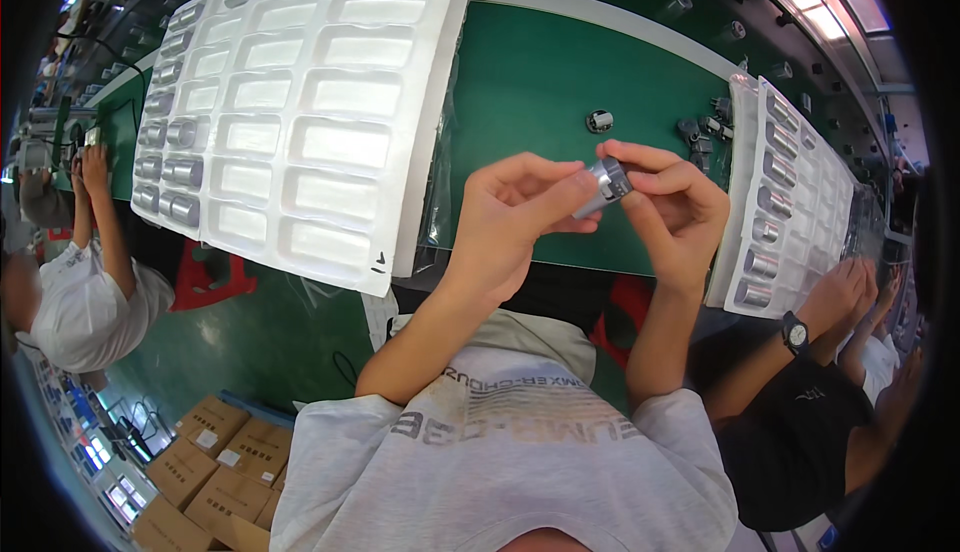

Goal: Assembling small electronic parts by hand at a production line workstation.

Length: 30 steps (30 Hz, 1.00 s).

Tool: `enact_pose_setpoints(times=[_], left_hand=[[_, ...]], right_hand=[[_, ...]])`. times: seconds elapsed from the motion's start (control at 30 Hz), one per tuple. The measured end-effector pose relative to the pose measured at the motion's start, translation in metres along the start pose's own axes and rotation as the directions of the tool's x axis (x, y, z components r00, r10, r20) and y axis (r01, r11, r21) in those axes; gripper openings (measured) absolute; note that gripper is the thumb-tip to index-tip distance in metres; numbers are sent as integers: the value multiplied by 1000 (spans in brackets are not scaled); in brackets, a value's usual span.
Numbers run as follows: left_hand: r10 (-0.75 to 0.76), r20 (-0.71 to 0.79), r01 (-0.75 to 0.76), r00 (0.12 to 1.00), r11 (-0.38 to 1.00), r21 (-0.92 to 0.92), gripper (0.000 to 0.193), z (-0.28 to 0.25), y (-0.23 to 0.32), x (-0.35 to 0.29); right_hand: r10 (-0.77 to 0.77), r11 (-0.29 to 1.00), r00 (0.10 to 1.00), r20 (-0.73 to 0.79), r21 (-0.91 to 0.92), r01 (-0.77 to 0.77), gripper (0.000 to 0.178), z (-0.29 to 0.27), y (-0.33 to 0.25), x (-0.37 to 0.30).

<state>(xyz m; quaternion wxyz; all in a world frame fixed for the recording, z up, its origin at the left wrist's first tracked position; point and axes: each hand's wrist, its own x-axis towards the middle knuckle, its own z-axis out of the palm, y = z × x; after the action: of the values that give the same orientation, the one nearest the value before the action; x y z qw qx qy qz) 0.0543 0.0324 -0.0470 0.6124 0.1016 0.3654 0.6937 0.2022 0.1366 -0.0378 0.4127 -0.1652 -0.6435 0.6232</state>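
Between my two hands, above the green tabletop, is a small silver metal cylinder (603, 190) with a dark grey end piece. My left hand (515, 214) grips its silver body between thumb and fingers. The fingertips of my right hand (675, 197) pinch the dark end, thumb below and fingers above. Part of the cylinder is hidden by my fingers. Just beyond my hands, a short round silver-and-black part (599, 121) rests on the table. Several small black parts (705, 137) lie in a heap to the right of it.
On my left, a large white compartment tray (345, 142) holds silver cylinders along its far-left columns. A similar tray (740, 192) stands at right, beside a co-worker's watch-wearing arm (790, 337). Cylinders stand on a green surface (640, 32) beyond the pale rail. Cardboard boxes (225, 492) sit lower left.
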Motion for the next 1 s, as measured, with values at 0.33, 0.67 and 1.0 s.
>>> enact_pose_setpoints(times=[0.33, 0.67, 1.0], left_hand=[[16, -57, -20, 998, 997, -69, 17, 14, -12, 0], [50, -100, -57, 994, 996, -64, 17, 2, -14, 9], [367, 218, -427, 904, 765, 481, 47, 28, 48, -46]], right_hand=[[-452, 611, 886, -102, -759, 224, 49, 43, 1, 6], [-221, 693, 975, 27, -699, 176, 36, 28, -6, 14], [-196, 577, 967, -165, -816, -23, 31, -56, 51, 189]])
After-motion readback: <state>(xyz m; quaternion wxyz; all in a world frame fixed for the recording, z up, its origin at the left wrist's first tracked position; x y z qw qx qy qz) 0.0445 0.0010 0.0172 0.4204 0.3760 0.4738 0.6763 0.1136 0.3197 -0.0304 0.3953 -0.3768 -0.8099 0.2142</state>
